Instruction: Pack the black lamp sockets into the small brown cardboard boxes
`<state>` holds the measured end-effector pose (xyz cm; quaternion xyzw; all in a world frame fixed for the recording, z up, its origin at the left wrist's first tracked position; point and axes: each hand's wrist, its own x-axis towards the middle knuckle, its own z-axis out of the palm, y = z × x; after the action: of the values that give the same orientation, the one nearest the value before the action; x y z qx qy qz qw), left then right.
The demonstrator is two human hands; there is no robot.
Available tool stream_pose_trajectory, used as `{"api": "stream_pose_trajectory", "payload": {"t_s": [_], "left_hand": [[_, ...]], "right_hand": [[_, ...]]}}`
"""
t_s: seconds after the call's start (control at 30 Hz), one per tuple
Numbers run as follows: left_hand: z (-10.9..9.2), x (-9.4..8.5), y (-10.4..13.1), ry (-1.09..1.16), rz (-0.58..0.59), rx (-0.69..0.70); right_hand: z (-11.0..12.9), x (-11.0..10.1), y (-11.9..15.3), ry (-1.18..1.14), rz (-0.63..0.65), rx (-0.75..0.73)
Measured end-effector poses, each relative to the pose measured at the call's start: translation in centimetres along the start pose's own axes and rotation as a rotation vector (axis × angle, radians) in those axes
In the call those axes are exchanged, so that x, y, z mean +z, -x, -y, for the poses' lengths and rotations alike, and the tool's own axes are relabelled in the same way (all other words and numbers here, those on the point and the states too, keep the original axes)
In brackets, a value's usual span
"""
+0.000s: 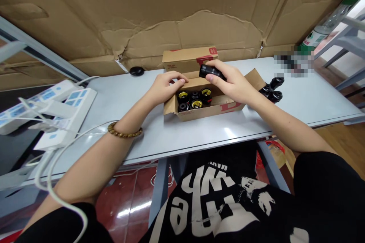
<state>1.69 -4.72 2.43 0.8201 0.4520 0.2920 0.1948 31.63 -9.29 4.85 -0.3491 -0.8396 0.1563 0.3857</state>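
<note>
An opened cardboard box sits near the front edge of the table, with several black cylinders standing in it, some showing yellow ends. My left hand is at the box's back left corner, thumb and fingers closed on the cardboard edge. In my right hand is a black flashlight-like cylinder, held tilted over the back of the box. My fingers cover its right end. To the right of the box lie several more black cylinders, partly behind my right forearm.
A second cardboard box stands behind the opened one. Power strips with white cables are at left, a black round object at the back. A plastic bottle stands at the far right. Cardboard walls the back of the table.
</note>
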Motion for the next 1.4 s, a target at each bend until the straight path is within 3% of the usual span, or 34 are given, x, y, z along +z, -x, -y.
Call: {"api": "stream_pose_trajectory", "payload": {"t_s": [0.27, 0.8, 1.07, 1.23, 1.4], "left_hand": [[-1.5, 0.1, -1.3, -0.064, 0.07, 0.088], [0.7, 1.4, 0.3, 0.131, -0.082, 0.061], [0.9, 1.7, 0.3, 0.142, -0.07, 0.069], [0.6, 1.4, 0.5, 0.121, -0.059, 0.051], [0.5, 1.3, 0.6, 0.101, -0.05, 0.042]], "right_hand": [[-0.1, 0.3, 0.2, 0.059, -0.013, 0.035], [-0.2, 0.1, 0.5, 0.203, -0.029, -0.094], [-0.1, 0.2, 0.7, 0.178, 0.062, -0.159], [0.4, 0.0, 0.6, 0.19, 0.029, -0.099], [-0.1, 0.2, 0.5, 0.235, 0.075, -0.069]]}}
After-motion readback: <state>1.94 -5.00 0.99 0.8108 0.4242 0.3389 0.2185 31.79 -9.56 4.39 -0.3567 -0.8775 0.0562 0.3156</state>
